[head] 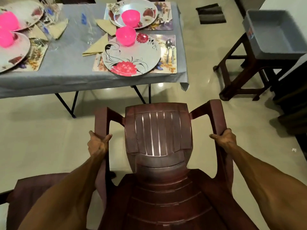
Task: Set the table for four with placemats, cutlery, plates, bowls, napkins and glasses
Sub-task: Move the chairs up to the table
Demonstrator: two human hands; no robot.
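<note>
Gripping both armrests of the dark-brown plastic chair (157,140), my left hand (98,143) and right hand (223,138) wrap fingers round them; shoving forward could jolt the grey-clothed surface (69,63) (tall clear glasses (89,30) tip easily).

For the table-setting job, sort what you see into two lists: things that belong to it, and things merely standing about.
Belongs: placemat, plate, pink bowl, napkin, spoon and fork, glass.

Standing about: grey tub, stool, dark floor mat.
</note>
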